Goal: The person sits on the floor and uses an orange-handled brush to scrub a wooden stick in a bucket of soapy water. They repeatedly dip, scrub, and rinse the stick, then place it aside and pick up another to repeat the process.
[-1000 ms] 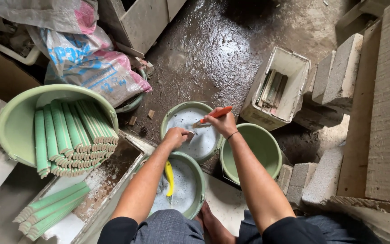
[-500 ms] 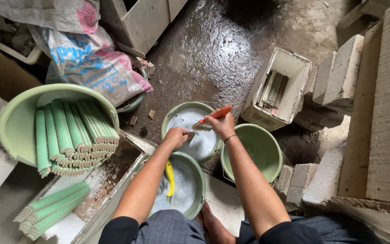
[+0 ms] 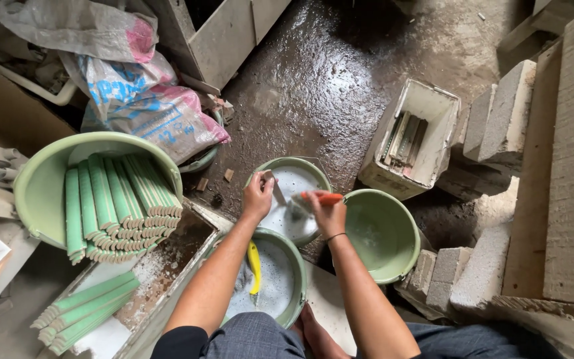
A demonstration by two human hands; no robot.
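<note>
Looking down, I've got little free floor to work with: wet dark concrete floor (image 3: pixel 367 73) opens ahead, but grey blocks (image 3: pixel 499 119) and a rough slab wall (image 3: pixel 566 166) hem in the right; printed sacks (image 3: pixel 147 106) and a big green tub (image 3: pixel 41 179) crowd the left; my knees close off the bottom edge.

Containers now; the big tub holds a stack of long green ridged tiles (image 3: pixel 121 206) lying side by side; more of them (image 3: pixel 81 309) rest on a crusted tray (image 3: pixel 161 266) just beside it; the near basin (image 3: pixel 287 279) between my arms carries whitish liquid and a yellow tool (image 3: pixel 254 266); the middle basin (image 3: pixel 313 173) ahead of it also holds pale liquid; the right-hand green basin (image 3: pixel 380 233) looks nearly bare inside; a white rectangular box (image 3: pixel 433 113) beyond holds flat strips on edge.

Grip; my left hand (image 3: pixel 259 196) is closed on a small pale piece (image 3: pixel 275 189) held above the middle basin; my right hand (image 3: pixel 327 213) is clamped round an orange-handled brush (image 3: pixel 317 198), its head meeting that piece; the two hands sit near each other over the basin's rim.
</note>
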